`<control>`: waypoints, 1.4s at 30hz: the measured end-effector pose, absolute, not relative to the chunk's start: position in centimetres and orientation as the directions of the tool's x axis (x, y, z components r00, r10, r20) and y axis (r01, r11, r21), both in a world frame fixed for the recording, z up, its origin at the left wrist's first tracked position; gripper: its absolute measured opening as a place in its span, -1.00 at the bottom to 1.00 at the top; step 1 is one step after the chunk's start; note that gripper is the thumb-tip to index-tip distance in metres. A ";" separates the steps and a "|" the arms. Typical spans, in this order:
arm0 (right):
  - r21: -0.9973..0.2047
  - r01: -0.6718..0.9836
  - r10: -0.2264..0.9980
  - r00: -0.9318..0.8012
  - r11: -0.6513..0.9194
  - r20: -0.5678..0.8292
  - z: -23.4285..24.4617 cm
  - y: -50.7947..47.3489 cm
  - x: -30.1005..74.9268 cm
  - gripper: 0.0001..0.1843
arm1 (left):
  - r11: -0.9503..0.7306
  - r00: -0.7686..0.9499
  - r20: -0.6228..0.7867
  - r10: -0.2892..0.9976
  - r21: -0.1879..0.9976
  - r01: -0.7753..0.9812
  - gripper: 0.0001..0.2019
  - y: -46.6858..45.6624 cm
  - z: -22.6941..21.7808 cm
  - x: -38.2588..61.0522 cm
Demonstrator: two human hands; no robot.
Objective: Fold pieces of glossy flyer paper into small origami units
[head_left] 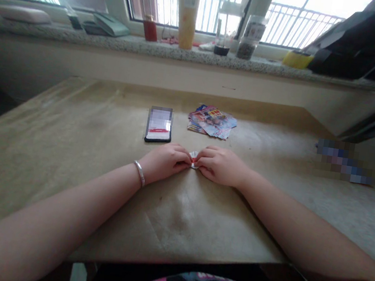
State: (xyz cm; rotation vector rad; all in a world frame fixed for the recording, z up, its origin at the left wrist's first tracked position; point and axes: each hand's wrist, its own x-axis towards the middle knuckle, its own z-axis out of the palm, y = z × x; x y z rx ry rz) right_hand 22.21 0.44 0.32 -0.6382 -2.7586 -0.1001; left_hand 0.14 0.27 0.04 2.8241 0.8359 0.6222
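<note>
At the middle of the table, my left hand (169, 161) and my right hand (219, 165) meet fingertip to fingertip. Between them they pinch a small piece of white and red paper (194, 154), which looks folded or pleated; the fingers cover most of it. The fingers of both hands are closed, and a silver bracelet (139, 173) circles the left wrist. Just beyond the left hand lies a phone (159, 126) with its screen lit. Behind the right hand is a loose fanned pile of colourful printed papers (213, 122).
A blurred bluish strip-like item (344, 162) lies at the table's right. Along the stone windowsill (110, 42) stand a tall yellowish bottle (188, 16), a red bottle (150, 29), clear containers (250, 37) and a large black object (356, 46). The table's (67, 141) near edge is close to my body.
</note>
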 end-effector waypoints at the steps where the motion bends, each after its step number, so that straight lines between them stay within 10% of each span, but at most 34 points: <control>1: -0.024 0.437 0.421 -0.848 0.899 0.321 0.3 0.5 22.2 -0.79 | -0.840 0.764 0.349 0.543 0.220 0.496 -0.89 0.2 0.1 0.2; 20: -0.286 0.491 0.566 -0.751 0.823 0.339 -0.3 0.9 22.2 -0.82 | -0.800 0.798 0.241 0.552 -0.115 0.588 -0.82 -0.2 0.8 0.0; 42: 0.139 0.533 0.485 -0.830 0.834 0.274 0.2 -0.1 21.2 -0.69 | -0.784 0.800 0.255 0.543 -0.188 0.592 -0.80 -1.1 0.9 0.5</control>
